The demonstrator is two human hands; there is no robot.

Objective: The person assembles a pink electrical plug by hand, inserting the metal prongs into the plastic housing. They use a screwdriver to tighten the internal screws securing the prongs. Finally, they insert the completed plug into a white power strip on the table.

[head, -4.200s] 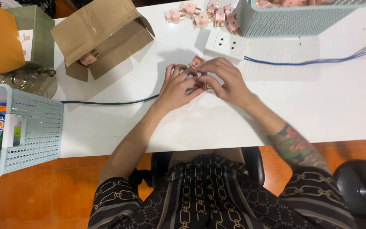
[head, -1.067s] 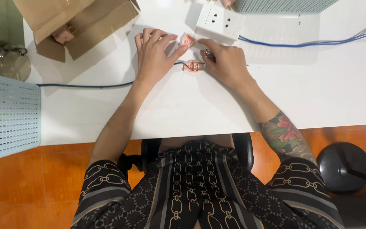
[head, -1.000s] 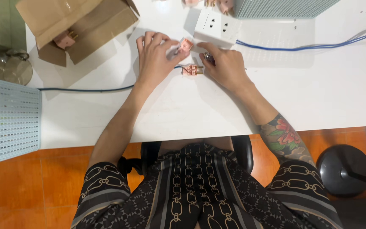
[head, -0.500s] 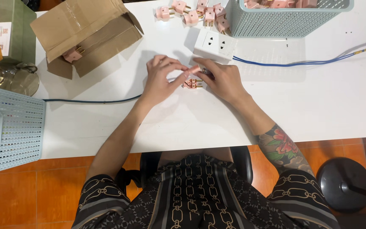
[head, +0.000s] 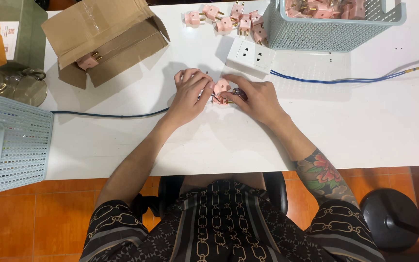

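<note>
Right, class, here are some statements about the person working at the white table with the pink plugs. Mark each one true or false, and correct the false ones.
1. Both hands meet at a pink plug on the white table. True: the left hand and right hand are both at it.
2. The white socket block has a red cable. False: its cable is blue.
3. Loose pink plugs lie beside the mesh basket. True.
4. The cardboard box is sealed shut. False: its flaps are open, with a pink plug inside.
5. The mesh basket holds no plugs. False: pink plugs show inside it.
</note>
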